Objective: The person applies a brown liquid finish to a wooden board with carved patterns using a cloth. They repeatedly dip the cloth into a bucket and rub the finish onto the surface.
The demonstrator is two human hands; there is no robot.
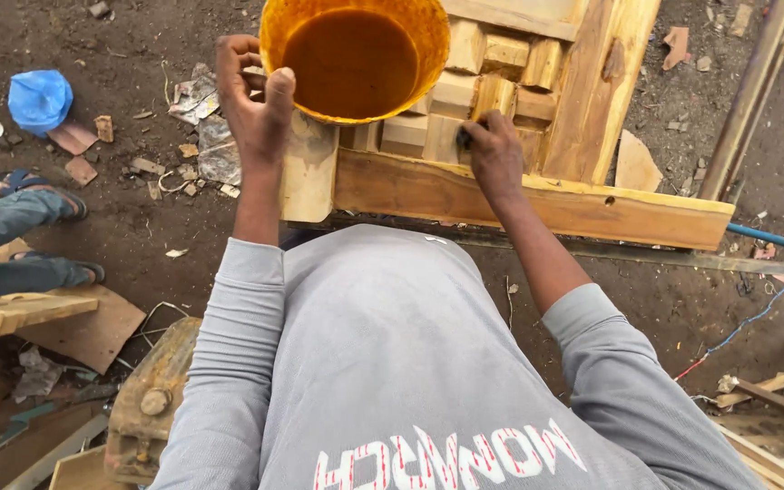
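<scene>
Left hand [251,100] grips orange bucket [356,59] — right hand [494,154] on carved wooden frame [537,195]

bucket [356,59]: orange plastic, glossy wet inside | wooden frame [537,204]: raw pale wood, partly wet-glossy | ground [138,209]: rough matt dirt

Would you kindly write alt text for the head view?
The left hand grips the rim of a round yellow plastic bucket of brown liquid, while the right hand presses a small dark object, mostly hidden, against a pale wooden panelled frame standing on dirt ground.
</scene>
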